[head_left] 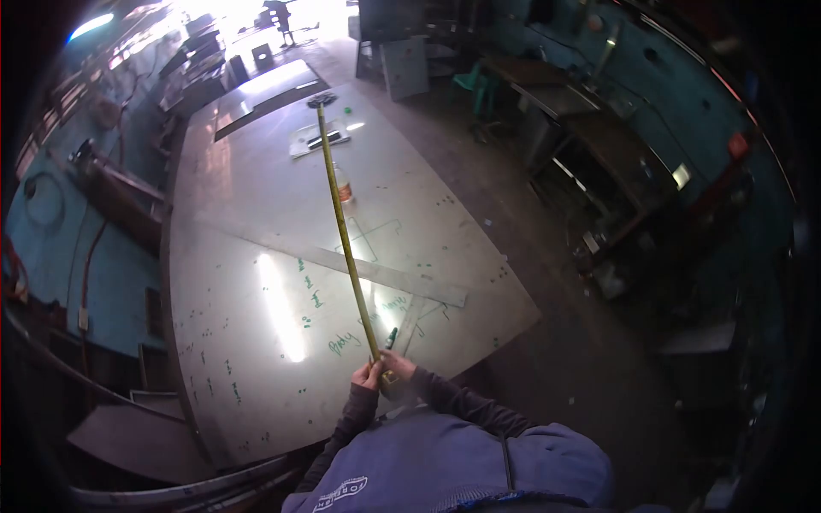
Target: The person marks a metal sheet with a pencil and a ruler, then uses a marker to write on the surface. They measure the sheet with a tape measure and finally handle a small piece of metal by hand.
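Observation:
A yellow tape measure blade (342, 227) stretches from my hands far up over the metal-topped table (231, 299). My left hand (368, 374) is closed, its fingers pinching the blade close to the case. The tape measure's case (390, 377) sits by my right hand (398, 365), whose fingers are closed around it. A dark green marker (392, 337) sticks up beyond the right fingers. Under the blade, a long flat metal strip (410, 283) lies slantwise over the surface. Green handwriting (346, 342) and line sketches mark the metal near my hands.
Further up the table stand a clear bottle with an orange label (343, 188) and a white sheet (301, 141) with a dark object on it. A dark round object (321, 100) lies at the blade's far end. Workbenches (599, 145) and a green chair (475, 83) are on the right.

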Demonstrator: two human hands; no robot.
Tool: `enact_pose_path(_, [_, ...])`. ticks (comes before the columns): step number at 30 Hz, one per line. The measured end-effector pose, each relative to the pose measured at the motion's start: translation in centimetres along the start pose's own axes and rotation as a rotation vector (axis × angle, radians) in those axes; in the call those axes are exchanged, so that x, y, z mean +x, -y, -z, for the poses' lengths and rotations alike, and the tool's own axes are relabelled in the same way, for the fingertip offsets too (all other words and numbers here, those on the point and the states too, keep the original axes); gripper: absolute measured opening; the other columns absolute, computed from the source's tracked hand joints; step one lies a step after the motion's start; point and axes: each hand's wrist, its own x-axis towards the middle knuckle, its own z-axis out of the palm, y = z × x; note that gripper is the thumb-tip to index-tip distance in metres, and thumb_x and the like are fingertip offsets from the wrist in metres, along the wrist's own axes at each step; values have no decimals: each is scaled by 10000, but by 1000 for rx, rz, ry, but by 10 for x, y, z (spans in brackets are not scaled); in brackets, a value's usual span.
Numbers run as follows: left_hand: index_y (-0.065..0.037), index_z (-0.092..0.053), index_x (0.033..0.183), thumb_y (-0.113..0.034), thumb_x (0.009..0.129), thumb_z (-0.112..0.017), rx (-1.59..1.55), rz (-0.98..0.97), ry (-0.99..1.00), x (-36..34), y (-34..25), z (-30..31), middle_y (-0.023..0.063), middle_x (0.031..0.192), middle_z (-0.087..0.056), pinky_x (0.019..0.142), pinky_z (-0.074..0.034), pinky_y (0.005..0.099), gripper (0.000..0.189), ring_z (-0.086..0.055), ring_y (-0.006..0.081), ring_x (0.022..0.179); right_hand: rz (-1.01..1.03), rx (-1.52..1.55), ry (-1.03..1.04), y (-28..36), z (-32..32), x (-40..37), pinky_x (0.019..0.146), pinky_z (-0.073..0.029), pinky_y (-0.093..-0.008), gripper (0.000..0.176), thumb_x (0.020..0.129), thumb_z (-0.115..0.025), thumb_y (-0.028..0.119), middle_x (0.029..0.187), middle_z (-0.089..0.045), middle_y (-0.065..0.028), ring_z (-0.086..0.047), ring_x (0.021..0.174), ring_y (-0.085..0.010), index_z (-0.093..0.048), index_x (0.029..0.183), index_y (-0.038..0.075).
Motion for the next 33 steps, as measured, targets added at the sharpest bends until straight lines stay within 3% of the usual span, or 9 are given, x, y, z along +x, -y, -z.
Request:
enact_pose_path(5, [2,-653,995,-188,949,-527,66,-13,169,-13,-8,-21,18,845,-653,693,-474,241,233,-585,95,772,115,-43,-143,14,-7,-58,989,-385,-341,645,942,-533,360,1315,-470,-95,-442,1214,-190,-258,1421,27])
enact_pose_path(7, [-7,-664,921,-184,925,-538,167,-286,146,-25,-9,-35,71,818,-629,652,-460,273,216,-589,149,757,84,-136,-216,17,-13,-86,982,-385,-320,614,935,-531,311,1334,-445,-106,-445,1208,-192,-277,1413,21])
enact_pose_path(9, [-11,-662,882,-157,894,-563,339,-228,148,-40,-24,-39,104,794,-608,654,-464,299,176,-599,184,758,102,-144,-323,-3,-13,-110,970,-389,-306,594,917,-533,339,1274,-491,-102,-473,1172,-194,-351,1377,11])
enact_pose_path(10, [-11,-659,869,-149,882,-575,342,-227,188,-43,-20,-41,106,775,-598,647,-462,305,162,-600,189,738,-18,-158,-348,0,-17,-127,960,-393,-302,581,910,-533,355,1223,-522,-98,-488,1145,-188,-390,1351,5])
enact_pose_path(13, [-17,-662,870,-148,860,-605,184,-126,282,-52,3,-52,105,771,-605,643,-469,306,143,-610,192,708,-180,-92,-406,25,-32,-168,921,-407,-295,496,914,-511,344,1098,-588,-71,-525,1067,-157,-485,1271,1])
enact_pose_path(20, [-37,-685,921,-162,850,-624,382,-165,476,-72,-4,-67,93,798,-639,668,-487,291,156,-626,177,709,-149,-81,-313,33,-24,-202,800,-472,-271,300,903,-539,205,962,-638,-22,-597,884,-125,-589,1155,50])
enact_pose_path(27, [8,-664,971,-203,904,-591,96,-6,468,-48,4,-100,75,830,-692,721,-490,267,233,-623,116,780,-236,-5,-204,32,11,-238,668,-508,-276,254,950,-514,236,892,-634,-41,-615,767,-127,-591,1078,30])
enact_pose_path(31, [-1,-669,983,-216,888,-614,278,-3,628,-48,6,-142,63,817,-687,694,-485,270,242,-600,102,742,-170,-151,-198,30,63,-267,650,-511,-284,270,959,-498,245,871,-625,-33,-605,728,-122,-587,1064,13])
enact_pose_path(33, [-5,-670,980,-196,885,-624,347,131,676,-47,6,-175,40,847,-682,709,-485,266,218,-589,96,781,114,-673,-177,35,97,-274,781,-485,-309,286,934,-525,180,1017,-643,-103,-615,910,-172,-577,1123,-28])
